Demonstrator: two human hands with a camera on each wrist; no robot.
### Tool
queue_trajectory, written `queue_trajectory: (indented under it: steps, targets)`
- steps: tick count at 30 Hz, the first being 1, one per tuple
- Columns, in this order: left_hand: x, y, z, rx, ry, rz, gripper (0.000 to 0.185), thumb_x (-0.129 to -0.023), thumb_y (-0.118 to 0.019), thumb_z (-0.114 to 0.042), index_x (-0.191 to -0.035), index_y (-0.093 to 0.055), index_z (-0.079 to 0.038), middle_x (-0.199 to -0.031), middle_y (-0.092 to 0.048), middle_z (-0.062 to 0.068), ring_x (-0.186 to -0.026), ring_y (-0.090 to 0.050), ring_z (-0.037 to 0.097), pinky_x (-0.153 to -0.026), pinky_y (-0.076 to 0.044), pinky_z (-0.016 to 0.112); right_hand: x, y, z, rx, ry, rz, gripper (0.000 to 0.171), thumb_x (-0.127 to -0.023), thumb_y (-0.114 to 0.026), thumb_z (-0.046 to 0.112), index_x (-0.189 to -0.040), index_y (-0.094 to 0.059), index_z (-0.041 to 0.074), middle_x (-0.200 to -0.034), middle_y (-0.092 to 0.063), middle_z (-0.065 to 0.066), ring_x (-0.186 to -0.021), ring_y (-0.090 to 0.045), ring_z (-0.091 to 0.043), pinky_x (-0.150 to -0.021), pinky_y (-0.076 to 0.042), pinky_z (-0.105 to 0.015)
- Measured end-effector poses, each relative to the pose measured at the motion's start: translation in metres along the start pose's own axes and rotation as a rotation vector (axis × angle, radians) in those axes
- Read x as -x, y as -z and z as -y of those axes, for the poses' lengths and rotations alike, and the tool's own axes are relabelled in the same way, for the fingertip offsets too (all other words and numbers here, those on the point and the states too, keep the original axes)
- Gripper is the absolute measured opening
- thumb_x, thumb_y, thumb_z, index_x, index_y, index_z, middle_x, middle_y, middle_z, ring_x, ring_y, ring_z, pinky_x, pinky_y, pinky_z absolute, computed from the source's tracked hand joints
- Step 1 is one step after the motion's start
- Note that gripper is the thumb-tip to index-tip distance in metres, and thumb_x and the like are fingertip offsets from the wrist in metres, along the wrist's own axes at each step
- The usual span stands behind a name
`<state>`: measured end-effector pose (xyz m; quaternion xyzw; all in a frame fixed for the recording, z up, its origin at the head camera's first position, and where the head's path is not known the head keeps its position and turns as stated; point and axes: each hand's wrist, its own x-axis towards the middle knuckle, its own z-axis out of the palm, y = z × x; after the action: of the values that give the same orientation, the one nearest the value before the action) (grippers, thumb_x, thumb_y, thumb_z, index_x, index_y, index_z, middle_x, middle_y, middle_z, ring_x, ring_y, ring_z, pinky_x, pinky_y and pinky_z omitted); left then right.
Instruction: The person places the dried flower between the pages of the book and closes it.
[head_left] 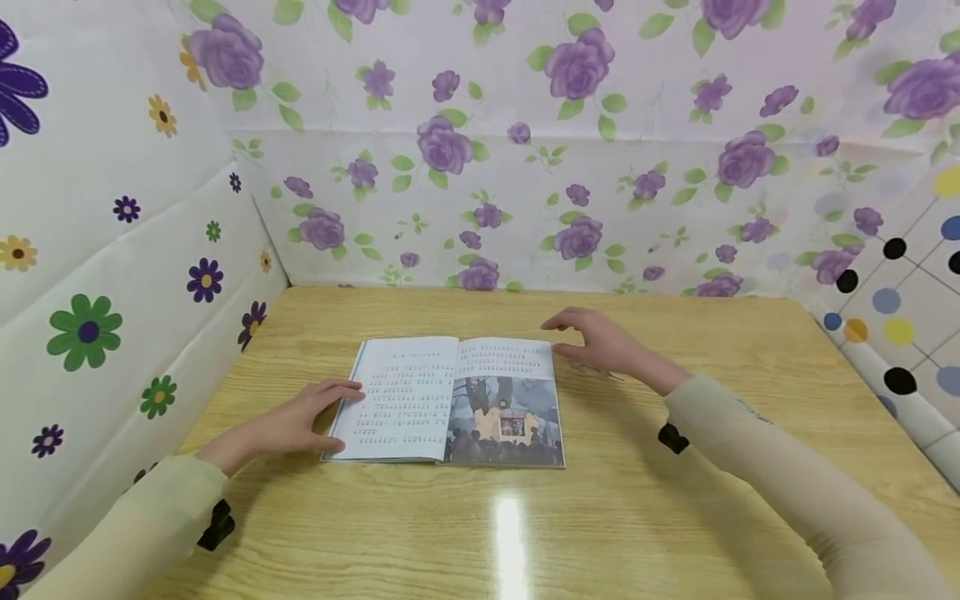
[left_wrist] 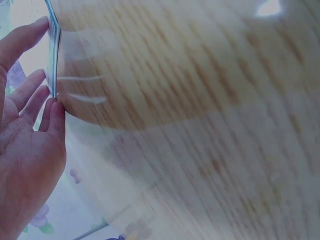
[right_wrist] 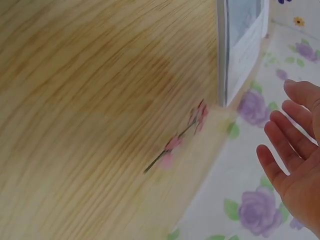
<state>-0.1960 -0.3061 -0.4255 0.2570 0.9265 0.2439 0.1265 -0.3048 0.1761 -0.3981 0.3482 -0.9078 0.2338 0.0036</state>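
Observation:
An open book (head_left: 457, 398) lies flat on the wooden table (head_left: 675, 517), text on its left page and a picture on the lower right page. My left hand (head_left: 300, 418) lies on the table with straight fingers touching the book's left edge (left_wrist: 53, 45); the left wrist view shows the fingertips (left_wrist: 47, 102) against the page stack. My right hand (head_left: 596, 340) hovers just beyond the book's upper right corner, fingers relaxed and holding nothing. In the right wrist view the right hand (right_wrist: 295, 150) is apart from the book's edge (right_wrist: 235, 55).
Floral-papered walls (head_left: 525, 200) close in the table at the back and left, and a dotted panel (head_left: 900, 317) stands at the right. A small flower mark (right_wrist: 180, 137) shows on the tabletop beside the book.

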Motion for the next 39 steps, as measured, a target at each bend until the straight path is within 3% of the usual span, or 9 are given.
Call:
queue_trajectory:
  steps: [11,21,26,39]
  targets:
    - [0.000,-0.002,0.000,-0.007,-0.023,-0.015,0.071,-0.083,-0.078,-0.030,-0.143,-0.047,-0.007,-0.155,-0.038,0.020,-0.140,-0.031,0.048,-0.112,-0.029,0.068,0.036,0.010,-0.028,0.047,-0.072,-0.060,0.035,-0.090,-0.071,0.014,-0.123,-0.066,0.004,-0.118,-0.069,-0.013,-0.106,-0.064,-0.030,-0.090,-0.054,-0.051]
    - [0.002,-0.005,0.000,-0.030,-0.020,-0.029,0.070,-0.082,-0.079,-0.029,-0.143,-0.048,-0.008,-0.154,-0.039,0.019,-0.140,-0.033,0.046,-0.112,-0.030,0.066,0.067,0.007,-0.051,0.109,-0.150,-0.047,0.023,-0.092,-0.070,0.016,-0.110,-0.070,0.004,-0.104,-0.072,-0.012,-0.090,-0.067,-0.023,-0.079,-0.057,-0.041]
    - [0.000,-0.004,-0.002,-0.022,-0.025,-0.027,0.070,-0.082,-0.079,-0.028,-0.142,-0.049,-0.007,-0.154,-0.039,0.020,-0.139,-0.033,0.047,-0.112,-0.029,0.067,0.079,0.005,-0.061,0.110,-0.139,-0.018,0.015,-0.090,-0.071,0.012,-0.104,-0.071,0.006,-0.096,-0.072,-0.007,-0.083,-0.067,-0.017,-0.073,-0.057,-0.035]
    - [0.000,-0.004,-0.001,-0.006,-0.015,-0.027,0.070,-0.083,-0.079,-0.028,-0.143,-0.048,-0.009,-0.155,-0.038,0.019,-0.140,-0.031,0.046,-0.112,-0.029,0.066,0.090,0.006,-0.065,0.079,-0.105,0.035,0.013,-0.088,-0.073,0.009,-0.101,-0.073,0.010,-0.096,-0.069,-0.006,-0.081,-0.066,-0.015,-0.071,-0.058,-0.029]
